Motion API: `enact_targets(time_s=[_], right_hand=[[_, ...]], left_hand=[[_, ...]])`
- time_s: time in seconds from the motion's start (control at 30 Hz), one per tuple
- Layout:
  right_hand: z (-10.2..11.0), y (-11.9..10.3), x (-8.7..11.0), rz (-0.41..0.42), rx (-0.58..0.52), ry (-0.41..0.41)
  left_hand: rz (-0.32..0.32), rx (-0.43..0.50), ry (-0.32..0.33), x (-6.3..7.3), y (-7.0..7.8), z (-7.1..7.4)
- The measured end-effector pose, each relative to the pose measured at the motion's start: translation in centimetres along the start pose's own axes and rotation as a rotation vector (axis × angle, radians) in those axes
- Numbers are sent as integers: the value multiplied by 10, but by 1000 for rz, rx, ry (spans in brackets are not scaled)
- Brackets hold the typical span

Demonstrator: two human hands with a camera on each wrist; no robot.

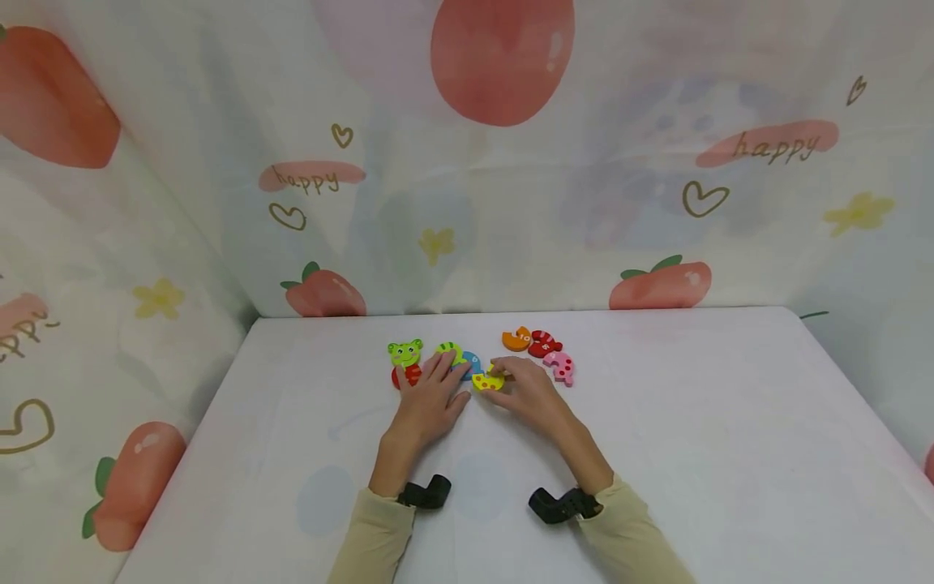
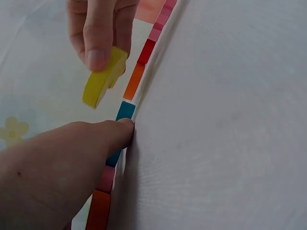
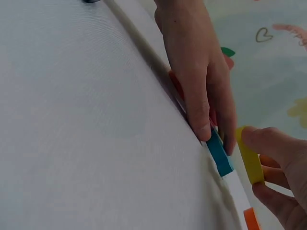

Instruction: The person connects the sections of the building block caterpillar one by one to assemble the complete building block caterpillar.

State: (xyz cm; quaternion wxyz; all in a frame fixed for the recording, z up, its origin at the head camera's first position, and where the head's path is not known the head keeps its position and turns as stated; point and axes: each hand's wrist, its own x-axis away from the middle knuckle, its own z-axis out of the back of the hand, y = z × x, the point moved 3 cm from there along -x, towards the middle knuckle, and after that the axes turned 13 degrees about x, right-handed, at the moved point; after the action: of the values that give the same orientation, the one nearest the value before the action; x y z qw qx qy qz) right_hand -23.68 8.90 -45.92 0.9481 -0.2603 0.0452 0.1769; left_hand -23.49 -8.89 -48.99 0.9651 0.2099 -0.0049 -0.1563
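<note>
My right hand point(image 1: 536, 393) pinches a curved yellow puzzle piece point(image 1: 487, 382) with red dots between thumb and fingers. Both wrist views show that yellow piece point(image 2: 104, 79) tilted and raised off the table. Palm down, my left hand point(image 1: 426, 405) rests with spread fingers over a row of pieces. Its thumb touches the blue piece point(image 2: 125, 110); a green striped piece point(image 1: 448, 349) shows by its fingertips. At the row's left end lie a green animal-head piece point(image 1: 404, 352) and a red striped piece point(image 1: 412, 375). The left fingers partly hide the row.
Right of the hands lie an orange piece point(image 1: 516, 340), a red piece point(image 1: 545, 345) and a pink spotted piece point(image 1: 562, 369), close together. A white cloth covers the table point(image 1: 730, 454). Behind it hangs a printed curtain point(image 1: 525, 203).
</note>
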Motion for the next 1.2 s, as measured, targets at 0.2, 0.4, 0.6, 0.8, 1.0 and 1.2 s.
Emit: enact_targets(time_s=[0.2, 0.4, 0.6, 0.8, 1.0, 1.2], right_hand=[[-6, -1, -10, 19, 22, 6], [-12, 5, -12, 36, 36, 1], [-20, 10, -15, 61, 21, 1], [-25, 13, -16, 68, 8, -17], [-25, 15, -15, 58, -17, -3], [-24, 16, -14, 34, -56, -4]], left_hand=[[-13, 14, -15, -1, 4, -1], [-6, 3, -1, 0, 5, 3], [3, 18, -2, 3, 4, 5], [0, 8, 6, 4, 2, 4], [0, 17, 21, 4, 2, 3], [4, 20, 21, 4, 2, 2]])
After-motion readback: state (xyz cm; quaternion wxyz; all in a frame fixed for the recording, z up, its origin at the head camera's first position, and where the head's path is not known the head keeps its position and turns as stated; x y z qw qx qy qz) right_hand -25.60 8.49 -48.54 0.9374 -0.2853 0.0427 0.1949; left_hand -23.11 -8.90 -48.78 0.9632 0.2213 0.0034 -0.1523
